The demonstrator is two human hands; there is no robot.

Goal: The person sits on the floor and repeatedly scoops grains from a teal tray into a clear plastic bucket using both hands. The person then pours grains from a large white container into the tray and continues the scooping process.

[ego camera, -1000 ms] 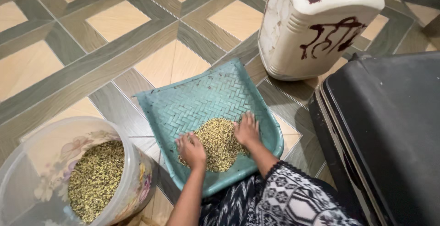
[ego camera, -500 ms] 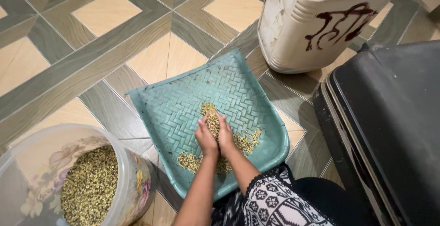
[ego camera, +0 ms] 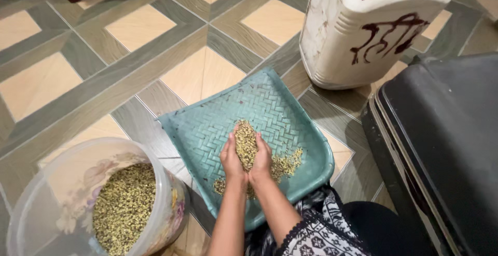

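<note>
Fingers (ego camera: 232,144) of both hands cupped around grain (ego camera: 246,143) above teal tray (ego camera: 207,126)

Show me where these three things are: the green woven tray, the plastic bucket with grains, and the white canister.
green woven tray (ego camera: 207,126), head view, on its bare woven surface, upper left.
plastic bucket (ego camera: 78,155), head view, on its translucent far rim.
white canister (ego camera: 342,32), head view, on its ribbed side wall.
</note>
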